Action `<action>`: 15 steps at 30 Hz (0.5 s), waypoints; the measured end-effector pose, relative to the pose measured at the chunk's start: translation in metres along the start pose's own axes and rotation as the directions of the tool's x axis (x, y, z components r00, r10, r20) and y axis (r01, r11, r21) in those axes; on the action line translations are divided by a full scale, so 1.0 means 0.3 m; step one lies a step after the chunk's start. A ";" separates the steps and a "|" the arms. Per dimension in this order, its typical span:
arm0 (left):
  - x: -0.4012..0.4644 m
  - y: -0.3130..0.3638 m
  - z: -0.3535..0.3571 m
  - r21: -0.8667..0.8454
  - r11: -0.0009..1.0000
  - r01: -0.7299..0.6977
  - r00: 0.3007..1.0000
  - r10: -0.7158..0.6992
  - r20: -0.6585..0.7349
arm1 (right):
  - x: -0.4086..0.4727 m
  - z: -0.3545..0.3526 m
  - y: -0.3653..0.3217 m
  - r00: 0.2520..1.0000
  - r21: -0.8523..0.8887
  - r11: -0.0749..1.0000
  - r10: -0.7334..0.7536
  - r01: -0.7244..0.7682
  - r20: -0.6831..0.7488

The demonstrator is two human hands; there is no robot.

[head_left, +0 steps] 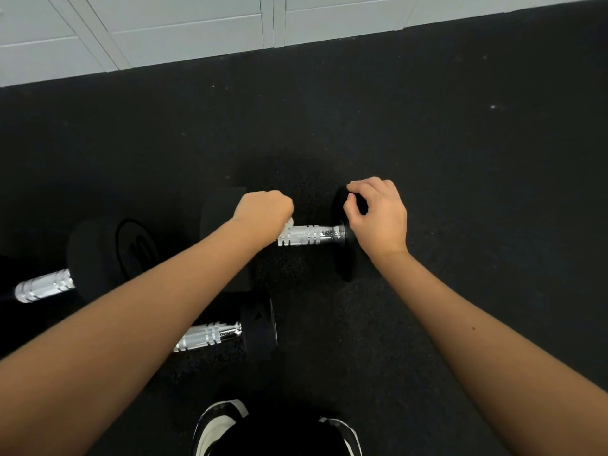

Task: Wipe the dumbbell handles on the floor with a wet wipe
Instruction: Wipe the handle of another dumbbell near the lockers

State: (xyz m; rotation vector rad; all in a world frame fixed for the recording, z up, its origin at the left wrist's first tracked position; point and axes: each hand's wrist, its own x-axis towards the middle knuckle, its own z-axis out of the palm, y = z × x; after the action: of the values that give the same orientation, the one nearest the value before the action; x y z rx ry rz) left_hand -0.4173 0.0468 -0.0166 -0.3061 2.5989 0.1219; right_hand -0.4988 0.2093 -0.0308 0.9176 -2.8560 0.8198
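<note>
Three black dumbbells with chrome handles lie on the dark rubber floor. My left hand point(265, 210) is curled round the left part of the far dumbbell's handle point(311, 235), with a white wet wipe point(287, 227) showing at its edge. The bare chrome beside it looks wet. My right hand point(376, 213) grips the rim of that dumbbell's right weight head point(342, 258). Its left weight head point(218, 218) sits behind my left forearm. A second dumbbell's handle point(210, 335) lies nearer me, and a third handle point(44, 286) lies at the left.
White panelled cabinet doors point(184, 31) run along the far edge of the black floor point(460, 143). My two black-and-white shoes point(220, 426) stand at the bottom of the view, close to the nearest dumbbell.
</note>
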 end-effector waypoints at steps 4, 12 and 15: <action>0.024 0.021 -0.022 -0.193 0.980 0.052 0.997 -0.040 0.066 | 0.001 -0.003 0.001 1.000 -0.002 1.000 -0.006 0.006 -0.009; 0.046 0.028 -0.007 -0.277 0.958 0.078 0.991 -0.044 0.126 | -0.005 0.003 0.004 1.000 -0.004 1.000 -0.020 0.020 -0.020; 0.065 0.043 -0.003 -0.338 0.939 0.059 0.990 -0.011 0.142 | -0.002 0.004 0.005 0.999 -0.005 1.000 -0.025 0.025 -0.020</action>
State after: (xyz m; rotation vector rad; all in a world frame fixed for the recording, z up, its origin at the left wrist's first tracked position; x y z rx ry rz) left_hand -0.4372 0.0556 -0.0254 -0.4502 2.4243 0.5659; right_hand -0.4989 0.2101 -0.0328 0.9376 -2.8222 0.8140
